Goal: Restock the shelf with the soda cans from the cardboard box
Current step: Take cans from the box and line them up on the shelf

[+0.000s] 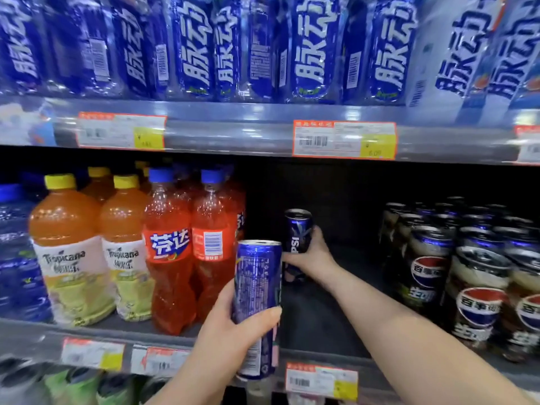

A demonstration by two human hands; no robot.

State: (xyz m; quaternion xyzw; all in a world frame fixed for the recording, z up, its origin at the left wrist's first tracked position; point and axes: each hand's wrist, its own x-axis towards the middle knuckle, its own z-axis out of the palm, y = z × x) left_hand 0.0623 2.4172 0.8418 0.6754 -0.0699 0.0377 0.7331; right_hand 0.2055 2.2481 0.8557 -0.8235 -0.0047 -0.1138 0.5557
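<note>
Closest in, left hand (230,328) grips a blue soda can (257,287) at the shelf (318,323) edge. Right hand (311,254) clutches a Pepsi can (296,238) deep in the dark gap. Early days, I'd say: that gap holds nothing else, and the cardboard box is out of view.

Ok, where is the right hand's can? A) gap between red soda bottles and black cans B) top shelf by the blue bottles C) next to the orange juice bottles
A: the right hand holds its blue can in the gap, red soda bottles and black cans either side.
</note>
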